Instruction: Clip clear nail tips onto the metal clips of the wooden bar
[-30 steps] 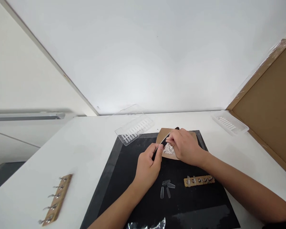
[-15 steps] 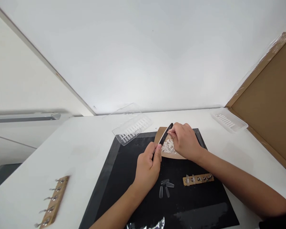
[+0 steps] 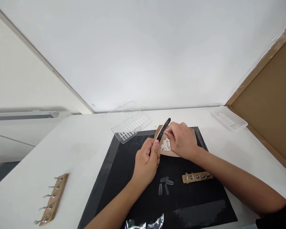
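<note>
My left hand [image 3: 146, 160] is closed around the lower end of a dark, curved nail file [image 3: 164, 128] with a pale edge, which slants up to the right. Pinched fingers of my right hand [image 3: 182, 140] meet the file's upper half; whatever small thing they hold is hidden. Beneath both hands lies a brown curved sheet or dish [image 3: 169, 155] bearing a heap of small white pieces [image 3: 166, 145]. Closer to me, several clear false nail tips [image 3: 167, 190] rest on the black mat [image 3: 124, 165]. Right of them is a wooden strip [image 3: 197, 178] with metal clips, some carrying clear tips.
Another wooden strip with clips [image 3: 54, 203] is on the white table at left. An open clear box of nail tips [image 3: 131, 127] overlaps the mat's back edge. A translucent tray [image 3: 230, 118] sits by the cardboard [image 3: 271, 95] at right. Shiny film [image 3: 154, 222] lies at the front.
My right hand and the file have shifted slightly left and up in the picture, the fingertips now lower along the file. The whole view has moved a little too.
</note>
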Motion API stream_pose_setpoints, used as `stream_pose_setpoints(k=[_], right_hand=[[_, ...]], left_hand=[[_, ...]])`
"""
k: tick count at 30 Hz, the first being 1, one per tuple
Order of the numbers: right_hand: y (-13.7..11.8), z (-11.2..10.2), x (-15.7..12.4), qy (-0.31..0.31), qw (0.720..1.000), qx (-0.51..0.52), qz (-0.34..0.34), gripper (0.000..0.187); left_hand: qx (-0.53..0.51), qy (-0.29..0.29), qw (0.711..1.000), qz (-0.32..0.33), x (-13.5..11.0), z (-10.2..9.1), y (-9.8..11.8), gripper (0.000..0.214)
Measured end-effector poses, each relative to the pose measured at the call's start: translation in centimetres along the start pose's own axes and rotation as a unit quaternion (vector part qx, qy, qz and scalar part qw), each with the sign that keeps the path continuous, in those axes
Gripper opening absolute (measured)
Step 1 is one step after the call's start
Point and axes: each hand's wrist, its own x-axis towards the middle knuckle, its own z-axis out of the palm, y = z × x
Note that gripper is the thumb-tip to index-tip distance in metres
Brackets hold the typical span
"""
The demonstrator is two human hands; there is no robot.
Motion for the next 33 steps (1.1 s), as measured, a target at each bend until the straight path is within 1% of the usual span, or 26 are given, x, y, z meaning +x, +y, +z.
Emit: stream_pose_setpoints(k=[1, 4, 5, 8, 9, 12, 13, 16, 17, 20, 21, 23, 24, 28, 31, 33], right_hand=[[0.0, 0.0, 0.0, 0.001, 1.0, 0.002, -0.002, 0.02], [0.1, -0.1, 0.0, -0.032, 0.999, 0.007, -0.031, 0.018], [0.1, -0.1, 0.0, -0.027, 0.999, 0.002, -0.03, 0.018], [0.1, -0.1, 0.0, 0.019, 1.0, -0.02, 0.004, 0.02], [0.1, -0.1, 0.1, 0.021, 1.0, -0.019, 0.007, 0.02], [0.0, -0.4, 0.1, -0.015, 1.0, 0.002, -0.02, 0.019], [0.0, -0.5, 0.2, -0.015, 1.0, 0.005, -0.022, 0.019], [0.1, -0.5, 0.2, 0.028, 1.0, -0.003, 0.001, 0.021], [0.2, -0.4, 0.2, 0.028, 1.0, 0.0, 0.001, 0.02], [-0.1, -0.3, 0.0, -0.027, 0.999, 0.02, -0.034, 0.018], [-0.2, -0.4, 0.0, -0.032, 0.999, 0.02, -0.035, 0.017], [-0.6, -0.9, 0.0, -0.005, 1.0, 0.008, -0.013, 0.018], [-0.7, -1.3, 0.1, 0.009, 1.0, 0.006, 0.001, 0.019], [-0.8, -3.1, 0.6, 0.019, 0.998, 0.052, 0.021, 0.02], [-0.3, -3.6, 1.0, 0.043, 0.994, 0.094, 0.042, 0.025], [0.0, -3.4, 1.0, 0.052, 0.994, 0.088, 0.032, 0.025]], left_hand=[[-0.005, 0.0, 1.0, -0.005, 0.0, 0.0, 0.0, 0.046], [0.002, -0.003, 1.0, -0.005, -0.1, 0.0, 0.1, 0.046], [0.004, -0.005, 1.0, -0.003, -0.1, 0.0, 0.1, 0.045], [-0.008, -0.004, 1.0, -0.006, -0.2, 0.1, 0.1, 0.045], [-0.011, -0.003, 1.0, -0.008, -0.2, 0.1, 0.1, 0.046], [-0.011, -0.005, 1.0, -0.006, -0.3, 0.2, 0.2, 0.046], [-0.012, -0.008, 1.0, -0.002, -0.4, 0.2, 0.3, 0.045], [-0.026, -0.008, 1.0, 0.002, -0.4, 0.2, 0.4, 0.045], [-0.031, -0.008, 0.999, 0.001, -0.4, 0.1, 0.5, 0.046], [-0.039, -0.015, 0.999, 0.002, -0.7, 0.1, 0.7, 0.045], [-0.035, -0.019, 0.999, 0.008, -0.8, 0.0, 0.8, 0.044], [-0.02, -0.019, 0.999, 0.027, -1.1, 0.0, 1.0, 0.042], [-0.009, -0.01, 0.999, 0.037, -1.1, -0.1, 1.0, 0.041], [0.029, 0.029, 0.998, 0.053, -0.9, -0.3, 0.8, 0.04], [0.051, 0.014, 0.997, 0.052, -0.7, -0.4, 0.5, 0.041], [0.065, 0.006, 0.997, 0.051, -0.8, -0.3, 0.3, 0.041]])
